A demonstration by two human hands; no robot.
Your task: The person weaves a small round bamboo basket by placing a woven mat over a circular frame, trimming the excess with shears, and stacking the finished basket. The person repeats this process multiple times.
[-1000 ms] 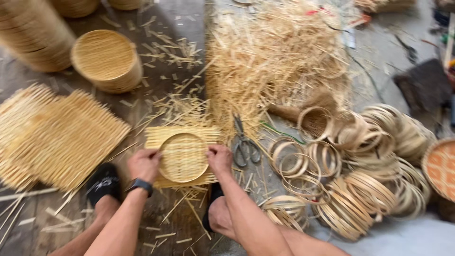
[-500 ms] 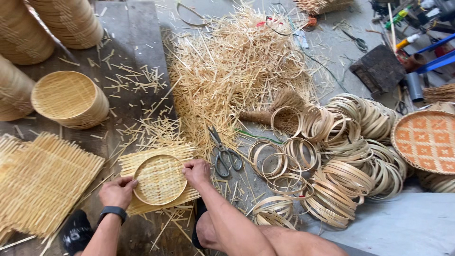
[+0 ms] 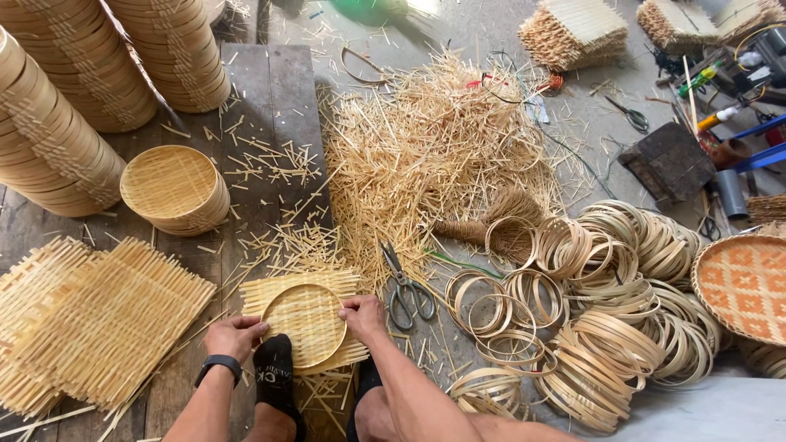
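Huge messy heap of pale bamboo splints (image 3: 434, 155), then springy bamboo rings (image 3: 606, 319). Woven round tray (image 3: 304, 324) sits on the floor planks at the feet, left hand (image 3: 233, 337) and right hand (image 3: 363, 317) gripping its rim. The view's pulled back since, hands unchanged.

Scissors (image 3: 407, 288) right of woven tray (image 3: 304, 324); hoops (image 3: 606, 311) further right; mats (image 3: 90, 323) left.

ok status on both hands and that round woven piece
Left hand and right hand grip the hoop rim on the woven mat. Scissors lie beside, clear.
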